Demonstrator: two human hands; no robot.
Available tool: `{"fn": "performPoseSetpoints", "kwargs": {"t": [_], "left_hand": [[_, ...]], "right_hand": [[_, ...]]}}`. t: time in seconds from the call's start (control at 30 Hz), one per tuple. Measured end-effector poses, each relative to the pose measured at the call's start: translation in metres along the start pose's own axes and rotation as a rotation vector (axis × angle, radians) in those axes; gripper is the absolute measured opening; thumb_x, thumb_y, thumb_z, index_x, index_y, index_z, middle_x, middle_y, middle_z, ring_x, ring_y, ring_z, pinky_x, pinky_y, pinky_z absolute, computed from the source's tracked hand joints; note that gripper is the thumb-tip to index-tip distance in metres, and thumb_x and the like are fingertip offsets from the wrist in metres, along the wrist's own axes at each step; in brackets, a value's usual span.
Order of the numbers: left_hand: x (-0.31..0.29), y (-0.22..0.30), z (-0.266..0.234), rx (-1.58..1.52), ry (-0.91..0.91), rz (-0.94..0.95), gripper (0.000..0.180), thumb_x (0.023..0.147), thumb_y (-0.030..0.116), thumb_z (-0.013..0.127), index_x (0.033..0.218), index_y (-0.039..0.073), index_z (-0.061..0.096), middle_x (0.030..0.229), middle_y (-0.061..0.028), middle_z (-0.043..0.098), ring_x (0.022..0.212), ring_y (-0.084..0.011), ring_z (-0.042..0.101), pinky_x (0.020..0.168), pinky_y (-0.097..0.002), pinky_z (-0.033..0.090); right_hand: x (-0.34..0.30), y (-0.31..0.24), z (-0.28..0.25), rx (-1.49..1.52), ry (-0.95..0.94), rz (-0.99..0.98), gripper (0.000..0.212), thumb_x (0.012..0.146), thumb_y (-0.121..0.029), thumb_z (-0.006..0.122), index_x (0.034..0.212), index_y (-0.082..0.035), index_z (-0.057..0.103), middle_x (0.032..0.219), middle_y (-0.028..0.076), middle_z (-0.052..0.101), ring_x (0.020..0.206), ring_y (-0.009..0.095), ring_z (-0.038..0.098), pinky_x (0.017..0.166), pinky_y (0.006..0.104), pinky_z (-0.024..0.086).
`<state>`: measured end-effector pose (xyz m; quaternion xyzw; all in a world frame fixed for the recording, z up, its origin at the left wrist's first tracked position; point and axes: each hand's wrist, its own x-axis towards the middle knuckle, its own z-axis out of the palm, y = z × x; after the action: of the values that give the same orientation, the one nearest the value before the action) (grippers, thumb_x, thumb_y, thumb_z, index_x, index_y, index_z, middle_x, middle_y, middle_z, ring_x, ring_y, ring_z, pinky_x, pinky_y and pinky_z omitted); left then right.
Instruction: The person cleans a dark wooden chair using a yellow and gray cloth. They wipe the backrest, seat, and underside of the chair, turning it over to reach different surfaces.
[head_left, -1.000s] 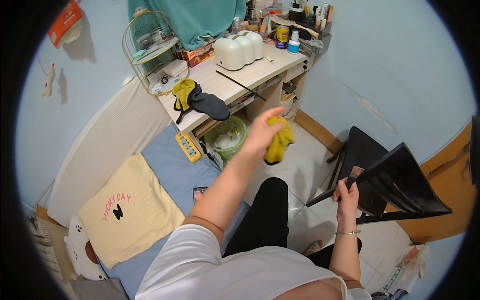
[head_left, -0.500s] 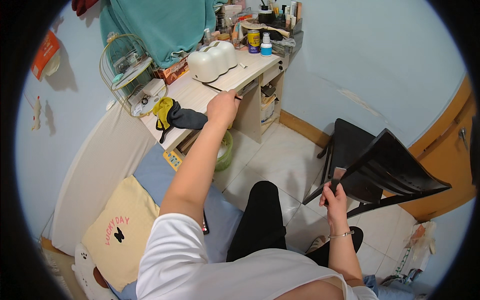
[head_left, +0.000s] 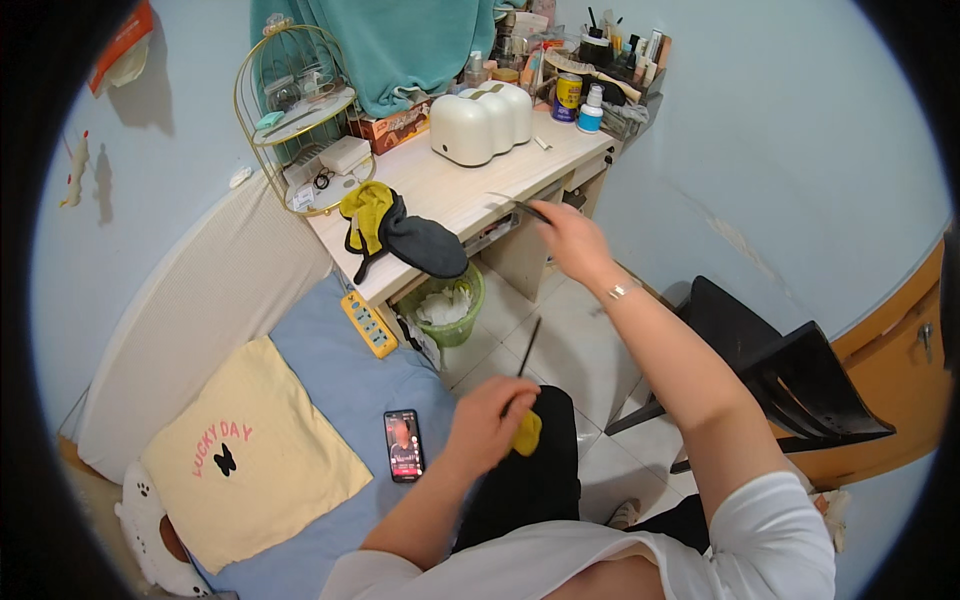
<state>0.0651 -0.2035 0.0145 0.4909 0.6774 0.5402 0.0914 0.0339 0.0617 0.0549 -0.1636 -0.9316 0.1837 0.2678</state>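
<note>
My left hand is closed around a thin black stick above my lap. The stick points up and away. A yellow piece shows just below the fingers, seemingly at the stick's other end. Farther off, at the desk's front edge, my right hand grips a dark-handled flat tool. Its head is smeared by motion over the desktop, so its kind is unclear. Left of that hand, a grey and yellow mitt lies partly over the desk edge.
The pale desk carries a white lobed case, a gold wire rack, bottles and cosmetics. A green bin stands beneath it. On the blue bedding are a phone, a yellow power strip and a cream cushion. A black chair stands right.
My left hand has drawn back from the desk to my lap with the stick. My right hand has reached forward from beside the chair to the desk edge with the flat tool. The view has shifted.
</note>
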Motion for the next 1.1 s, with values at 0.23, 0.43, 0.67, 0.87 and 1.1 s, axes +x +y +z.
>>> {"fn": "performPoseSetpoints", "kwargs": {"t": [0.23, 0.43, 0.67, 0.87, 1.1], "left_hand": [[0.005, 0.001, 0.000, -0.160, -0.085, -0.057, 0.013, 0.090, 0.014, 0.057, 0.096, 0.005, 0.064, 0.081, -0.0110, 0.061, 0.074, -0.0280, 0.060, 0.066, -0.0326, 0.048], [0.025, -0.009, 0.021, -0.376, -0.171, -0.114, 0.014, 0.092, 0.013, 0.056, 0.097, 0.003, 0.064, 0.079, -0.0082, 0.062, 0.073, -0.0190, 0.061, 0.067, -0.0289, 0.047], [0.049, 0.025, 0.099, -0.864, -0.785, -0.315, 0.023, 0.098, 0.017, 0.047, 0.100, -0.002, 0.061, 0.083, -0.0065, 0.060, 0.078, -0.0126, 0.055, 0.072, -0.0241, 0.044], [0.055, 0.101, 0.180, -0.817, -0.910, -0.292, 0.026, 0.094, 0.011, 0.051, 0.118, 0.002, 0.054, 0.087, -0.0069, 0.059, 0.080, -0.0136, 0.056, 0.075, -0.0249, 0.045], [0.028, 0.186, 0.280, -0.904, -0.995, -0.271, 0.043, 0.083, -0.004, 0.061, 0.125, 0.003, 0.050, 0.115, -0.0097, 0.053, 0.110, -0.0199, 0.056, 0.093, -0.0302, 0.045]], "right_hand": [[0.083, -0.042, 0.064, -0.164, -0.132, -0.120, 0.025, 0.082, -0.015, 0.059, 0.107, -0.010, 0.062, 0.100, 0.014, 0.059, 0.098, 0.032, 0.059, 0.082, 0.0422, 0.049], [-0.003, -0.006, -0.019, 0.081, 0.067, -0.185, 0.045, 0.081, -0.023, 0.066, 0.122, -0.009, 0.056, 0.113, 0.012, 0.058, 0.106, 0.032, 0.052, 0.092, 0.0429, 0.043], [-0.262, 0.024, -0.113, 0.506, -0.356, 0.281, 0.042, 0.089, -0.033, 0.060, 0.117, -0.002, 0.059, 0.103, 0.015, 0.067, 0.092, 0.028, 0.063, 0.081, 0.0330, 0.049], [-0.388, 0.010, -0.160, 0.746, 0.328, 0.733, 0.030, 0.093, -0.019, 0.056, 0.118, -0.003, 0.059, 0.092, 0.004, 0.066, 0.069, 0.010, 0.056, 0.063, 0.0259, 0.047], [-0.437, 0.023, -0.214, 0.943, 0.696, 0.701, 0.028, 0.085, -0.002, 0.063, 0.112, -0.001, 0.058, 0.098, 0.002, 0.062, 0.075, 0.004, 0.053, 0.067, 0.0198, 0.047]]}}
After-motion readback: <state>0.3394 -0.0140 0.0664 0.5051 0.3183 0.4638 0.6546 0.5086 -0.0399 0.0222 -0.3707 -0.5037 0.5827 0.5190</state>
